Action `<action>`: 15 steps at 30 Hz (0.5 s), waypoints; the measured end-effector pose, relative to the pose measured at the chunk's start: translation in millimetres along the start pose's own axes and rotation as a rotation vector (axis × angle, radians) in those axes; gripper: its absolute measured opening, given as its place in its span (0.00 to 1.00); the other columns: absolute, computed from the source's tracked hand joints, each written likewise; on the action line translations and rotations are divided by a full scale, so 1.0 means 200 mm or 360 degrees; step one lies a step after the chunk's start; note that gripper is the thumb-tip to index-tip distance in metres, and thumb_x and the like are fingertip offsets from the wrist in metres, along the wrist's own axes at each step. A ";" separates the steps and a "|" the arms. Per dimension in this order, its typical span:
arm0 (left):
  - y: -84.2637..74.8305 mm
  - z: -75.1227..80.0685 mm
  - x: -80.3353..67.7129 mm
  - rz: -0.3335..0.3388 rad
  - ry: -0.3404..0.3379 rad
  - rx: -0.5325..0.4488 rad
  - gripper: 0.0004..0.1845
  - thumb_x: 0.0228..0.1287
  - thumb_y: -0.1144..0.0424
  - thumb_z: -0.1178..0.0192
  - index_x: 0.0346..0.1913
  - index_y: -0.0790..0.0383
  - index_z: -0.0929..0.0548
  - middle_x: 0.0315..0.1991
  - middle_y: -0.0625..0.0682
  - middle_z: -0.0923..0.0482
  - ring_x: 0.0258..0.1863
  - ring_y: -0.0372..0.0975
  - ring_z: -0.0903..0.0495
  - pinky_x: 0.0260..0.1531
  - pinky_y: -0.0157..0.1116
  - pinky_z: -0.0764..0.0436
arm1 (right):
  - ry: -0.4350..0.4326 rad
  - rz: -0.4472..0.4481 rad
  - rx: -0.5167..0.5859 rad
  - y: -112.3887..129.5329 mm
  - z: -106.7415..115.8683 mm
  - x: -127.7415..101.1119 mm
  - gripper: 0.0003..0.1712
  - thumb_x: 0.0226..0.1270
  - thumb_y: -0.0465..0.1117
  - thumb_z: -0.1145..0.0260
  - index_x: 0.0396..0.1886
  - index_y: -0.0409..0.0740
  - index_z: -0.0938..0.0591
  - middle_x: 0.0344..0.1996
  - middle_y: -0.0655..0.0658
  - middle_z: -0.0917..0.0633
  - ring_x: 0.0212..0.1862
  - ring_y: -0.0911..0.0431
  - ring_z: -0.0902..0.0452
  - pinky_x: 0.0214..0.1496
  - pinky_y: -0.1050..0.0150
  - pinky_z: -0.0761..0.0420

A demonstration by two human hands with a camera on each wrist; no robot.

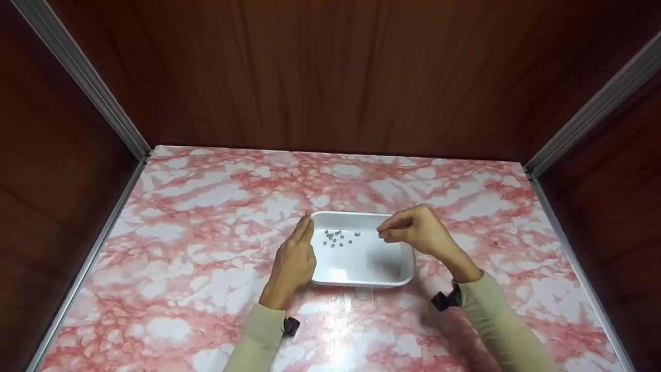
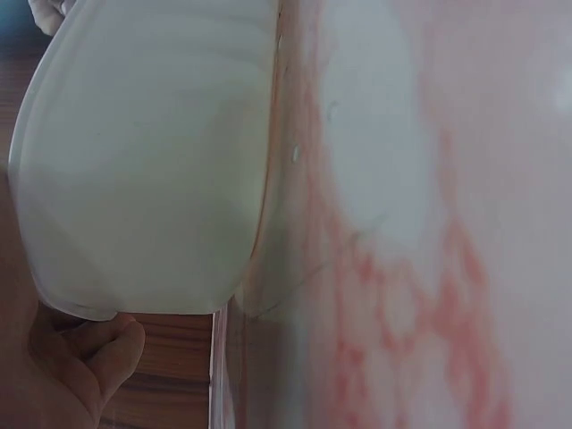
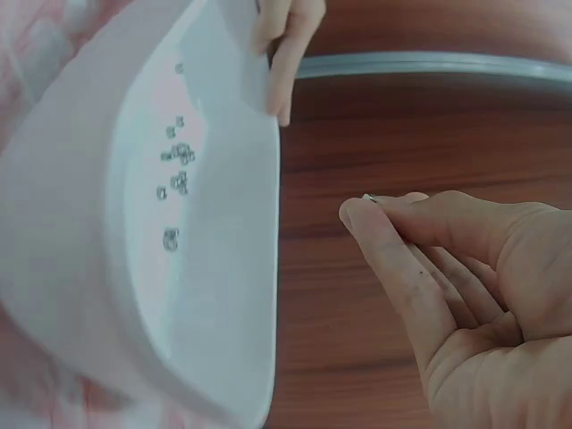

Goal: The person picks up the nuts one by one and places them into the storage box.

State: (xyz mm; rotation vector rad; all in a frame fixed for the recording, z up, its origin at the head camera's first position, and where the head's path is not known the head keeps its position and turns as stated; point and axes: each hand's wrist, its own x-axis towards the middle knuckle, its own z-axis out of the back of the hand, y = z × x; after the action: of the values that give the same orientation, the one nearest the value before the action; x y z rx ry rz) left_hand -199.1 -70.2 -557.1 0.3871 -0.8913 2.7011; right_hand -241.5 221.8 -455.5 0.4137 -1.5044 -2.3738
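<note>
A pink-and-white marbled bench (image 1: 206, 289) sits inside dark wooden walls (image 1: 330, 72) with metal corner strips. Near its middle stands a white tray (image 1: 361, 271), the landmark here. The left hand (image 1: 294, 261) rests against the tray's left wall, fingers straight and flat along it. The right hand (image 1: 418, 230) hovers above the tray's right half, thumb and forefinger pinched on a tiny silver bead (image 3: 368, 198). A loose cluster of small beads (image 1: 336, 238) lies on the tray floor toward its far-left part, just beside the left fingertips.
</note>
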 end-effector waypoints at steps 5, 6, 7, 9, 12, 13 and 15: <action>0.00 0.00 0.00 -0.0022 0.0009 -0.0009 0.26 0.77 0.72 0.57 0.74 0.77 0.30 0.79 0.66 0.35 0.79 0.55 0.32 0.70 0.49 0.22 | 0.0082 -0.0076 0.0129 0.02 -0.03 0.07 0.09 0.63 0.29 0.26 0.42 0.29 0.09 0.36 0.39 0.06 0.44 0.47 0.06 0.48 0.60 0.09; 0.00 0.00 0.00 -0.0029 0.0006 -0.0009 0.26 0.77 0.72 0.57 0.74 0.78 0.30 0.79 0.67 0.35 0.79 0.55 0.32 0.70 0.49 0.22 | 0.0097 -0.0084 0.0145 0.02 -0.04 0.08 0.09 0.63 0.28 0.26 0.43 0.29 0.09 0.37 0.38 0.06 0.44 0.46 0.06 0.48 0.59 0.09; 0.00 0.00 0.00 -0.0035 0.0001 -0.0007 0.26 0.77 0.73 0.57 0.74 0.78 0.30 0.79 0.67 0.35 0.79 0.56 0.32 0.70 0.49 0.22 | 0.0109 -0.0090 0.0154 0.02 -0.04 0.10 0.09 0.63 0.28 0.26 0.43 0.29 0.09 0.37 0.37 0.06 0.43 0.47 0.06 0.48 0.59 0.08; 0.00 0.00 0.00 -0.0035 -0.0008 -0.0003 0.26 0.77 0.72 0.57 0.74 0.77 0.30 0.79 0.66 0.34 0.79 0.55 0.32 0.69 0.49 0.21 | 0.0127 -0.0105 0.0178 0.03 -0.05 0.12 0.09 0.64 0.28 0.27 0.43 0.29 0.09 0.39 0.34 0.07 0.43 0.46 0.06 0.48 0.59 0.08; 0.00 0.00 0.00 -0.0028 -0.0012 -0.0007 0.26 0.77 0.72 0.57 0.74 0.76 0.30 0.79 0.66 0.34 0.79 0.55 0.32 0.68 0.50 0.20 | 0.0146 -0.0119 0.0206 0.04 -0.07 0.15 0.09 0.64 0.28 0.27 0.43 0.29 0.09 0.39 0.32 0.07 0.42 0.44 0.06 0.49 0.55 0.08; 0.00 0.00 0.00 -0.0024 -0.0011 -0.0014 0.26 0.77 0.72 0.56 0.74 0.76 0.30 0.79 0.66 0.34 0.79 0.55 0.32 0.68 0.50 0.20 | 0.0155 -0.0122 0.0222 0.04 -0.08 0.16 0.09 0.64 0.28 0.28 0.43 0.29 0.09 0.39 0.32 0.07 0.43 0.43 0.06 0.49 0.55 0.08; 0.00 0.00 0.00 -0.0019 -0.0003 -0.0024 0.26 0.77 0.73 0.56 0.75 0.77 0.31 0.79 0.66 0.34 0.79 0.55 0.32 0.69 0.50 0.21 | 0.0174 -0.0125 0.0259 0.05 -0.10 0.18 0.09 0.64 0.27 0.28 0.43 0.29 0.09 0.39 0.32 0.07 0.43 0.43 0.06 0.49 0.54 0.08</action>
State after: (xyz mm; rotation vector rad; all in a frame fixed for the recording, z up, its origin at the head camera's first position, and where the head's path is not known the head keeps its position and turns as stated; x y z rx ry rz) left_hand -198.0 -69.7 -557.1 0.3908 -0.9061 2.6820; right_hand -266.6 187.1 -458.0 0.6408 -1.6644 -2.2533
